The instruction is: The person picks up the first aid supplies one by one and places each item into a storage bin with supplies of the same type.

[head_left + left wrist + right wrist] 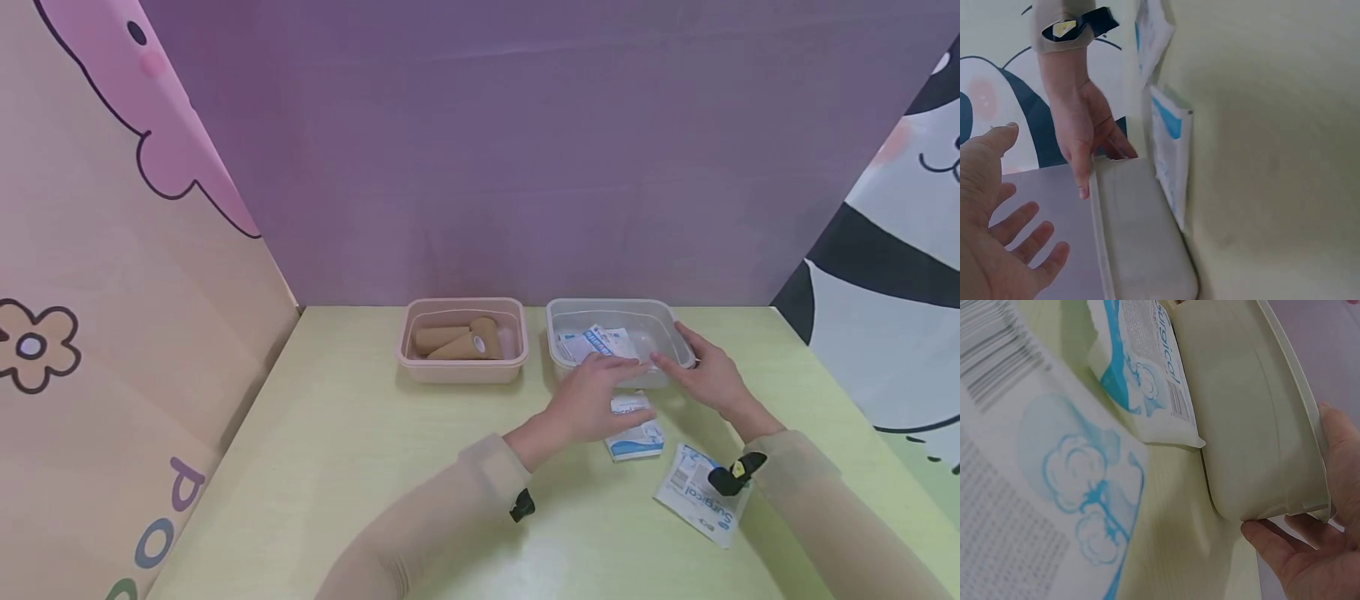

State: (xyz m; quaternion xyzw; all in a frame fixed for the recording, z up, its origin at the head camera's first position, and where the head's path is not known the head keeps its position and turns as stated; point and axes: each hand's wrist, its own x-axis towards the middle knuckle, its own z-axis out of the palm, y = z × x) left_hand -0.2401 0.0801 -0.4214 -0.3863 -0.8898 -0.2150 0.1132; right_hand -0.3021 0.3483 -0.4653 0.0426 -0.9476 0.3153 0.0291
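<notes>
- Since the right hand [708,377] grips the pale bin's [637,317] right end, best steady its left end too.
- Left hand [588,404]: spread wide, holding nothing.
- Bin's at the desk's [360,458] back, packet [637,444] just in front; don't snag it.

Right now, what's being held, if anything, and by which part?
The whitish bin: the right hand grips it by its right end, at the rim around the near corner. The left hand holds nothing.
</notes>
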